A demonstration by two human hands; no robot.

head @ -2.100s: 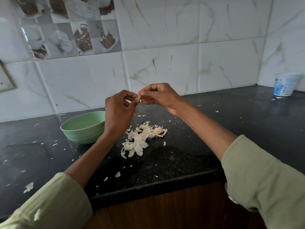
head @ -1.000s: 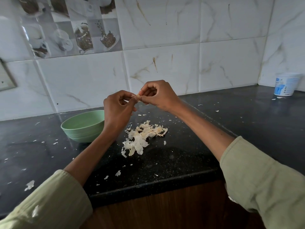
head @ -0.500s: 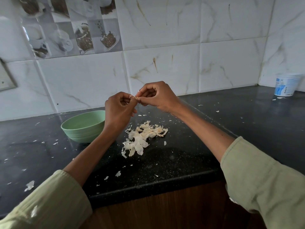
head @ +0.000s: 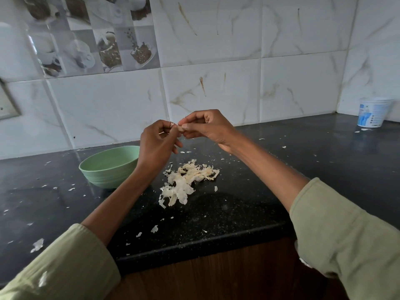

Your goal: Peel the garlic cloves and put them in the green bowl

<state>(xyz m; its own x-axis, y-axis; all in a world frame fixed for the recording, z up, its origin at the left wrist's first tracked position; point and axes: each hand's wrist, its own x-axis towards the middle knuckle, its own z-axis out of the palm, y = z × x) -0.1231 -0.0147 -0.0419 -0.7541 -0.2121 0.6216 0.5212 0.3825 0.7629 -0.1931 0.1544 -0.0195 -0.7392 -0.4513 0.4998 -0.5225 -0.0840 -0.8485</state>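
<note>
Both hands are raised together above the black counter. My left hand (head: 157, 146) and my right hand (head: 207, 126) pinch one small garlic clove (head: 178, 127) between their fingertips; only a pale sliver of it shows, with a bit of white skin at its top. The green bowl (head: 108, 167) stands on the counter just left of my left wrist; its inside is mostly hidden from here. A heap of pale garlic skins (head: 186, 182) lies on the counter below the hands.
Small skin flakes are scattered over the black counter (head: 238, 202). A white and blue plastic tub (head: 373, 114) stands in the far right corner. Tiled walls close the back and right. The counter's front edge runs close to my sleeves.
The hands have stayed together on the clove, with small finger shifts. The left hand's fingers have loosened a little and the right hand has moved slightly right.
</note>
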